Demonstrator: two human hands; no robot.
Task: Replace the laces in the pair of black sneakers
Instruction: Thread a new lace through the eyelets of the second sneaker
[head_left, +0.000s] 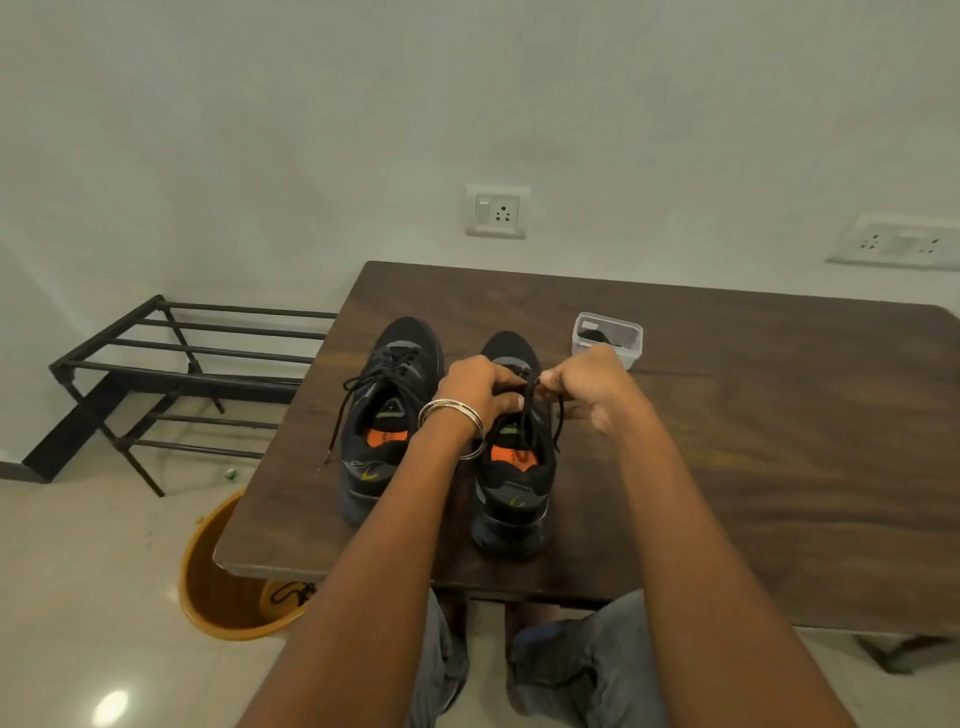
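Now lace (529, 415) between both hands

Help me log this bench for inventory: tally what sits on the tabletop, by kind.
Black sneakers: 2, left sneaker and right sneaker
Clear plastic container: 1
Total: 3

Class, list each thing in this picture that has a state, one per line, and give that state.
Left sneaker: upright on the table, lace threaded, its ends loose.
Right sneaker: upright, being laced.
Lace: pinched by both hands over the right sneaker.
Left hand: grips the lace.
Right hand: pinches the lace.
Tub: open, something dark inside.
Bin: upright on the floor, a black lace in it.
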